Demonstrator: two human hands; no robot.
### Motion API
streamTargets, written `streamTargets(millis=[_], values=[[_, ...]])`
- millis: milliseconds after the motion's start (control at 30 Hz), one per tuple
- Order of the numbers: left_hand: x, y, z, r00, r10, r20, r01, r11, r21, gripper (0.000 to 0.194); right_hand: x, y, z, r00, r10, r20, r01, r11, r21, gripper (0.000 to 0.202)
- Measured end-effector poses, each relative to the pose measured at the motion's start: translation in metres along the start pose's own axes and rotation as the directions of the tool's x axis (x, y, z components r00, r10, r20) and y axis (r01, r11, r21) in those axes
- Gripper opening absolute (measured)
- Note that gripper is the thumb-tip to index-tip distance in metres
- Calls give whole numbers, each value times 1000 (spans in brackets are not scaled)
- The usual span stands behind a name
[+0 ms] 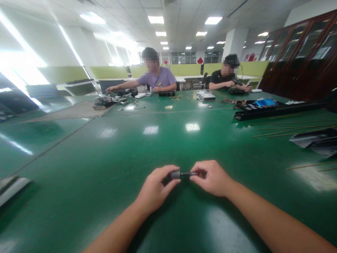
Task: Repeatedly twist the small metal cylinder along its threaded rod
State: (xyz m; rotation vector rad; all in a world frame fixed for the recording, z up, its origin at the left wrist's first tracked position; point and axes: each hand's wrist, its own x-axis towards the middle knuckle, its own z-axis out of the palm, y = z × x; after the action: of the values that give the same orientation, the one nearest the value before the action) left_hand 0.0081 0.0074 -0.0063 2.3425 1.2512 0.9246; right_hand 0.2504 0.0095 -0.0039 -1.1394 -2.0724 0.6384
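Observation:
Low over the green table, my left hand [154,188] pinches a short grey cylinder [175,174] between thumb and fingers. From the cylinder a thin dark shaft [186,173] runs to the right, level with the tabletop. The fingers of my right hand [213,178] are closed on the shaft's far end. Cylinder and shaft lie in one line and look joined, though my fingertips hide parts of both. What kind of part it is I cannot tell.
Across the green table [118,151] sit two people, one in a purple shirt [164,78], one in black [219,78]. Cluttered parts [105,101] lie far left. At right are a long black tray [263,111], thin rods [284,132] and dark sheet pieces [318,140].

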Motion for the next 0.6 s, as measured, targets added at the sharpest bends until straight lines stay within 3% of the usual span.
streamTargets(millis=[600], values=[[1,-1,-1,1000,-14,-7,14,1000,10,29,1,1,-3,1000,10,8,-11,1000,16,5]])
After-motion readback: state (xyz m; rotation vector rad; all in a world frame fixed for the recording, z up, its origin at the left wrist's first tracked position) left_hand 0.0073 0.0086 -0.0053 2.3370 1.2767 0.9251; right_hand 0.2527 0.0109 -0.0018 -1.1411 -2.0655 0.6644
